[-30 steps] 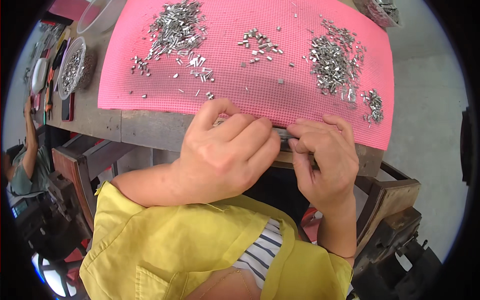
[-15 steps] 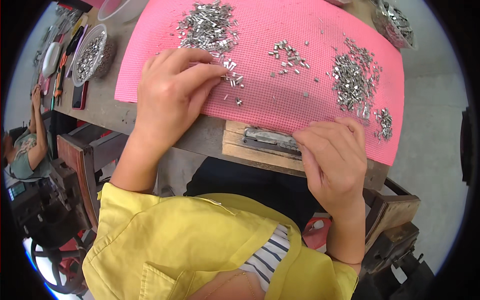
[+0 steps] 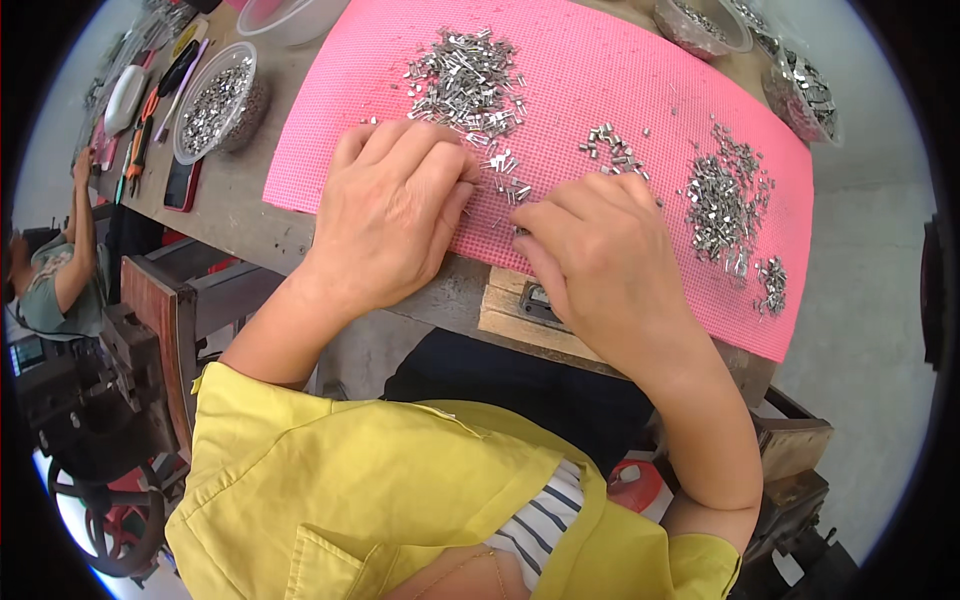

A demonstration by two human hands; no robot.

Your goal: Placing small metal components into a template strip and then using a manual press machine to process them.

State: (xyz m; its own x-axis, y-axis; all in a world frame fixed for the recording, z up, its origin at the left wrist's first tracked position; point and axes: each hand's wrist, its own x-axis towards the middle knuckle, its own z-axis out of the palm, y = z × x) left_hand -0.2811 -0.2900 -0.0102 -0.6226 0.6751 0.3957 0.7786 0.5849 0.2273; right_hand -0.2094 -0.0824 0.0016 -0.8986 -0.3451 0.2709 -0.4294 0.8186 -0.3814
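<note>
My left hand [image 3: 395, 210] is over the near edge of a pink textured mat [image 3: 590, 85]. Its fingers are curled and pinched together, and whatever is between the tips is hidden. My right hand [image 3: 605, 255] reaches in beside it, thumb and forefinger closed on a small metal piece [image 3: 520, 231]. Loose shiny metal pieces [image 3: 510, 185] lie between the hands, below a big pile of them [image 3: 465, 80]. Under my right wrist, a wooden block [image 3: 500, 310] carries a dark metal fixture [image 3: 537, 301], partly covered by the hand.
More metal parts lie in a small cluster [image 3: 612, 150], a right-hand pile [image 3: 728, 200] and a little heap [image 3: 771, 285]. Tubs [image 3: 250, 100] of parts and a phone [image 3: 181, 184] flank the mat. At far left, another person's arm [image 3: 75, 270] shows.
My right hand has left the fixture and moved left and up to the mat, closing on a small metal piece near my left hand. The view has shifted slightly.
</note>
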